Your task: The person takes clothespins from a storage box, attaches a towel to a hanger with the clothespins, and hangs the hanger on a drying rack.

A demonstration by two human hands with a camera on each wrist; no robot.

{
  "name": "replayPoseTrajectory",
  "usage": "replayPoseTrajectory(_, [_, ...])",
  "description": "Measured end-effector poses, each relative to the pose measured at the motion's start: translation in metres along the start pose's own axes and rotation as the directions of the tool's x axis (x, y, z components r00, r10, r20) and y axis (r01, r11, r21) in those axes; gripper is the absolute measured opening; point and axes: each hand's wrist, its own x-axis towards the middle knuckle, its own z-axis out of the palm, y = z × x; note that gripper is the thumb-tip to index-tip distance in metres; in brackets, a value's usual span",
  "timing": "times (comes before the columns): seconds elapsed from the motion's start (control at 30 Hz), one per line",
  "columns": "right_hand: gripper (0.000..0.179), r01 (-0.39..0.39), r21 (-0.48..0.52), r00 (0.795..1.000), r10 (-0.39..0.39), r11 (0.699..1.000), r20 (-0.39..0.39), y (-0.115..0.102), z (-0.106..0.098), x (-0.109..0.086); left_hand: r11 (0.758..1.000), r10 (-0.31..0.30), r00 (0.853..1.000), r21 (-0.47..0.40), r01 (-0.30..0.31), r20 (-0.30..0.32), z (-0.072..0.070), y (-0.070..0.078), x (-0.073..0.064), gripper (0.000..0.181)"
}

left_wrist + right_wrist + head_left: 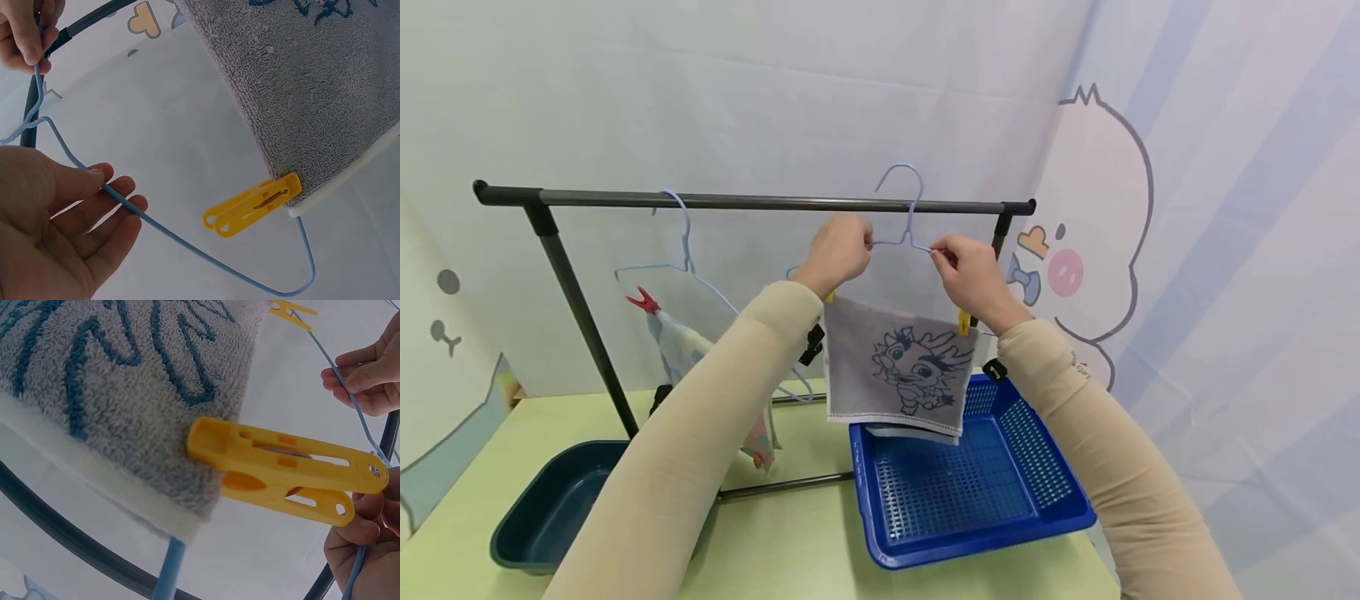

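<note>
A light blue wire hanger point(912, 218) is held up at the black rack's rail by both hands. My left hand point(842, 248) pinches one shoulder of its wire between thumb and fingers, as the left wrist view shows. My right hand point(973, 279) pinches the other shoulder. The hook rises above the rail, its tip just over the bar; its neck crosses in front. From the hanger hangs a grey towel point(902, 358) with a blue cartoon dragon. One yellow clothespin point(253, 205) clips a towel corner on the left; another yellow clothespin point(281, 465) grips the right corner.
The rack's black rail point(760, 202) runs across, with another blue hanger point(687, 250) hooked on its left part. A red clothespin point(644, 301) and patterned cloth point(673, 346) hang there. Below are a blue basket point(970, 550) and a dark green basin point(512, 533) on the pale table point(797, 542).
</note>
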Motion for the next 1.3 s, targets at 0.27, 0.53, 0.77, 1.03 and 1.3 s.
replayPoseTrajectory(0.27, [0.021,0.006,0.005,1.000,-0.006,1.000,0.028,0.001,0.007,0.002,0.999,-0.020,0.999,0.037,0.019,0.025,0.002,-0.006,0.002,0.020])
replayPoseTrajectory(0.53, [0.021,-0.002,0.007,0.999,0.001,1.000,0.053,0.001,0.012,0.003,0.999,-0.024,0.999,0.023,0.023,0.038,0.005,-0.011,0.001,0.019])
replayPoseTrajectory(0.77, [0.020,0.034,-0.005,0.997,-0.033,0.999,0.071,0.002,0.018,0.001,0.999,0.004,0.997,0.047,-0.008,0.073,0.006,-0.014,-0.005,0.033])
replayPoseTrajectory(1.03, [0.019,0.044,0.011,0.993,-0.045,0.999,0.112,0.002,0.022,-0.003,0.994,-0.048,0.986,0.100,0.032,0.162,0.008,-0.014,-0.004,0.031])
replayPoseTrajectory(1.3, [0.020,0.046,0.003,0.990,-0.046,0.999,0.130,0.002,0.026,-0.005,0.989,-0.072,0.979,0.142,0.045,0.189,0.009,-0.015,-0.004,0.030])
